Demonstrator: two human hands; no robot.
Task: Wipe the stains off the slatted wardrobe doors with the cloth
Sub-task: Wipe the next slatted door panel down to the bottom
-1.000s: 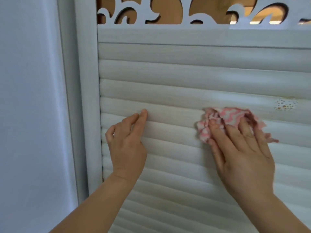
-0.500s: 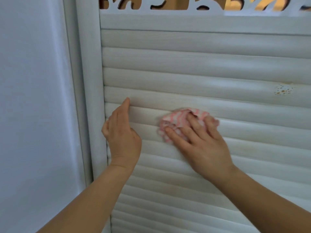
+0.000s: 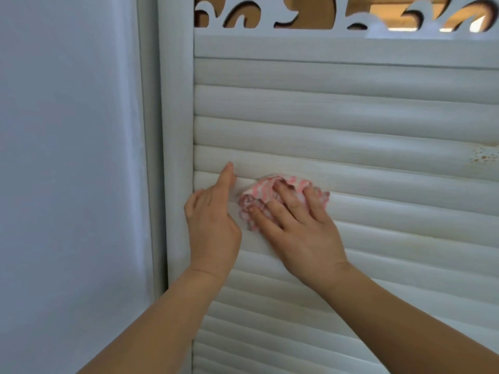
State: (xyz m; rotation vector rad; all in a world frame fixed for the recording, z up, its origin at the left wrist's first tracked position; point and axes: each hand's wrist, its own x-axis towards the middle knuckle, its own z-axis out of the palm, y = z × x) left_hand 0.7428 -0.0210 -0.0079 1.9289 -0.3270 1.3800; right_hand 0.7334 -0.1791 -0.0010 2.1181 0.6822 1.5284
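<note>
The white slatted wardrobe door (image 3: 351,125) fills the view. My right hand (image 3: 299,228) presses a crumpled pink-and-white striped cloth (image 3: 259,195) flat against a slat near the door's left side, fingers spread and fairly straight over it. My left hand (image 3: 213,220) rests on the door just left of the cloth, index finger pointing up along a slat and the other fingers loosely curled. A cluster of small brownish stain spots (image 3: 484,155) sits on a slat at the far right edge.
The door's white frame post (image 3: 175,130) runs vertically at the left, beside a plain pale wall (image 3: 67,157). A carved openwork panel (image 3: 324,14) tops the door, with warm light behind it.
My right hand has slid the cloth leftward along the slats, away from the stain spots, until it lies close to my left hand. My left hand has shifted slightly left toward the frame.
</note>
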